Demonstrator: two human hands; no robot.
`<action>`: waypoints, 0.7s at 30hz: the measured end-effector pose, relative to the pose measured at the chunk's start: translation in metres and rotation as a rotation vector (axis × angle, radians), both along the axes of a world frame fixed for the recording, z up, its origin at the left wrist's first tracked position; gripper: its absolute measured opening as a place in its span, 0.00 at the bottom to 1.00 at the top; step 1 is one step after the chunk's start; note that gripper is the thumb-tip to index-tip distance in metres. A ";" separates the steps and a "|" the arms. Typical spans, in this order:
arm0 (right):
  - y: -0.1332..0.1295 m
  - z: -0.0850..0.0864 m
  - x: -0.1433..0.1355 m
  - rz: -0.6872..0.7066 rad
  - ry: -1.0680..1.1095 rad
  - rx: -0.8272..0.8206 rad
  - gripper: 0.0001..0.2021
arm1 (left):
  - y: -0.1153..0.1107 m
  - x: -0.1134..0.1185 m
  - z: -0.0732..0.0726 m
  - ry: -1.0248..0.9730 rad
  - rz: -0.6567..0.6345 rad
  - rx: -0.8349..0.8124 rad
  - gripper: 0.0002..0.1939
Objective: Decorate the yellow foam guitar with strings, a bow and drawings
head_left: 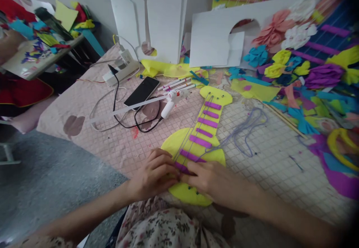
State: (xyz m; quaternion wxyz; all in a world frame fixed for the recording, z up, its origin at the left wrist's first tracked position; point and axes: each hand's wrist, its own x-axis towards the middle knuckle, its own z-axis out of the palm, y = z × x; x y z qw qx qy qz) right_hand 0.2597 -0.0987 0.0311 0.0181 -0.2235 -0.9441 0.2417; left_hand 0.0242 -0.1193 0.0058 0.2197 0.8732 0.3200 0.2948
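A yellow paper guitar [179,139] lies flat on the table before me, its neck pointing away. Several purple strips [200,140] cross its neck and body, and thin grey-purple strings run along it. My left hand [157,171] rests on the left edge of the body, fingers curled and closed. From the right, my right hand [209,179] reaches over the body, its closed fingers meeting the left hand's fingertips by the lowest purple strip. What the fingertips pinch is hidden. Loose yarn [246,132] trails from the guitar onto the table at the right.
Left of the guitar lie a white glue gun [169,104] with its cable, a phone [142,92] and a power strip [120,70]. White boards [213,39] lean behind. Paper flowers [322,72] and scraps pile up at the right. Another person's hand [11,42] shows at the far-left table.
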 end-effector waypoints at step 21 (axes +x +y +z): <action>0.039 -0.004 0.062 -0.464 0.038 0.045 0.10 | 0.010 0.000 0.011 0.094 -0.035 -0.147 0.13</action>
